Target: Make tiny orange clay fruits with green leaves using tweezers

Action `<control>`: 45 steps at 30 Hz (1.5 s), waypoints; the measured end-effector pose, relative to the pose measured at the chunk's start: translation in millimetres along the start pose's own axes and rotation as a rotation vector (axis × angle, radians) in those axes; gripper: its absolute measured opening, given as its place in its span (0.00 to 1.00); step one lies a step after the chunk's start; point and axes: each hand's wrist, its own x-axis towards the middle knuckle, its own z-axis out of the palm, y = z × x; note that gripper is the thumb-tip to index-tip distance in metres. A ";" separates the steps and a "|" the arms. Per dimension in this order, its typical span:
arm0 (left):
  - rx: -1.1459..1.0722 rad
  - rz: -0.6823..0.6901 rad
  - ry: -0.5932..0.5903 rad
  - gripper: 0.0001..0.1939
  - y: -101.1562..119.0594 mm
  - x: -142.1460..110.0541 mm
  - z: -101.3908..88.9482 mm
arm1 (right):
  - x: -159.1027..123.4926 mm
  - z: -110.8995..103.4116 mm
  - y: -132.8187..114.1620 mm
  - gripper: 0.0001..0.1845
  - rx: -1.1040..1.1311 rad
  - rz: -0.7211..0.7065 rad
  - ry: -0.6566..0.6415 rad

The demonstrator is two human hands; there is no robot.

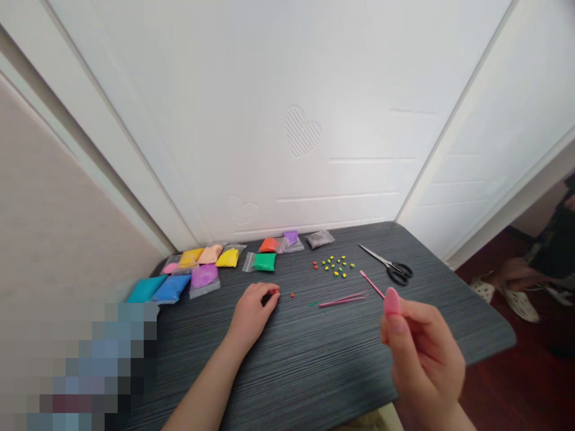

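Nearest first: one right hand (424,353), raised over the front right part of the dark counter (287,371). Thumb and forefinger closed on one pink piece (392,301), smooth, rounded at the top; the other fingers curled in. One thin pink stick (372,284) runs out from behind it; whether the two join, cannot tell.

One left hand (254,311), low at the counter, left of centre. Thumb and forefinger nearly meeting, pinched on one tiny red bit (275,291), mostly covered by the fingertips. Other fingers bent.

Just right of the left hand: one loose orange-red bit (292,294), small and roundish. Further right, one pair of pink tweezers (344,300) lying flat, tips parted and pointing right, with small green scraps (313,303) by the left end.

Beyond the tweezers: about twelve yellow-green bits (336,273), two-coloured, small, chunky, scattered apart in a loose cluster. Two red bits (315,265) at its left edge, close together. One pair of scissors (389,264) to its right, black handles, blades pointing back and left.

Far side and left: eleven bags counted, in clear plastic: one teal, one blue, one pink, two purple, one golden, one peach, one yellow, one green (265,261), one orange, one grey (320,239).

Behind: white panel (251,108) with two ribbed hearts (303,131). Far right: a person's legs (516,275), two pale shoes (521,304).
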 end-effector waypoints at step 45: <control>-0.079 0.016 -0.120 0.08 13.6 3.0 -6.8 | 27.2 45.1 84.7 0.05 0.022 0.373 -0.599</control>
